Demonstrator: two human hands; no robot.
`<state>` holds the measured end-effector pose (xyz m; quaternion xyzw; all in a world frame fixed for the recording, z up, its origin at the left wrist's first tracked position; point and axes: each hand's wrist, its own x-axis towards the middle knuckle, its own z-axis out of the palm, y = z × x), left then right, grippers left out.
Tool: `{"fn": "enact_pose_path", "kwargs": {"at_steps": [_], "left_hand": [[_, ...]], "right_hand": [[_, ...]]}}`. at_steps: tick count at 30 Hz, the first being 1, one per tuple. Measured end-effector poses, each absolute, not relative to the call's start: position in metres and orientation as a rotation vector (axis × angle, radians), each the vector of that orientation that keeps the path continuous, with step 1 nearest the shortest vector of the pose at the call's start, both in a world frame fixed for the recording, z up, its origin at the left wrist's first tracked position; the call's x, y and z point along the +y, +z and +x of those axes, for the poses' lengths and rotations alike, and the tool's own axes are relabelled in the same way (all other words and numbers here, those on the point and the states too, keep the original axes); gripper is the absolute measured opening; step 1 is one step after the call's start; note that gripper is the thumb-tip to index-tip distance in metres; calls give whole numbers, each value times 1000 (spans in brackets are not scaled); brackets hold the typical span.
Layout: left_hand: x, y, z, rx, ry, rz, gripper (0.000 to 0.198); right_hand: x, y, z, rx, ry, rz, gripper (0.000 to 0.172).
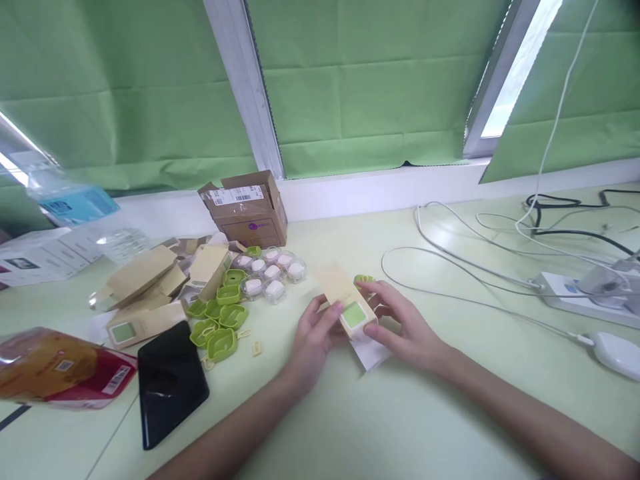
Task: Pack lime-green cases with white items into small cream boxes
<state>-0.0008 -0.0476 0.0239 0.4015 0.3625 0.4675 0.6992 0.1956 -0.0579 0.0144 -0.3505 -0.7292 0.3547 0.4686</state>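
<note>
My left hand [316, 333] is closed around one side of a small beige cardboard box [344, 293] with a green square printed near its lower end. The fingers of my right hand [400, 323] grip the box's other side, the thumb at its lower corner. A white paper flap or sheet [370, 355] hangs below the box; whether it is attached I cannot tell. Just beyond my right fingertips shows a small green piece [364, 279], partly hidden by them. To the left lie several green silicone-like cases [223, 345] and several clear-wrapped white pieces [275, 290].
A black tablet [170, 383], a red and orange pouch [65, 367], opened beige boxes [145, 273] and a tilted water bottle [85, 203] are on the left. A brown carton [250, 213] stands by the window. Cables, a power strip [585, 300] and a white adapter [617, 353] lie on the right.
</note>
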Motion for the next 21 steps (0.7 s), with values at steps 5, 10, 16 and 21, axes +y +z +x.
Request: {"fn": "enact_pose_path", "kwargs": {"at_steps": [5,10,16,21], "left_hand": [[-39,26,-6,812,929,830,47],[-41,25,-9,780,851,1007,48],[-40,21,-10,943,1000,1271,39],[-38,20,-11,932,1129,1367,42]], "right_hand": [[-54,11,199,-1789,1006,-843,58],[-53,11,200,-1779,1028,-904,61],[-51,9,198,-1762,1014,-878,41],[-49,7,200,-1775,937,-920,32]]}}
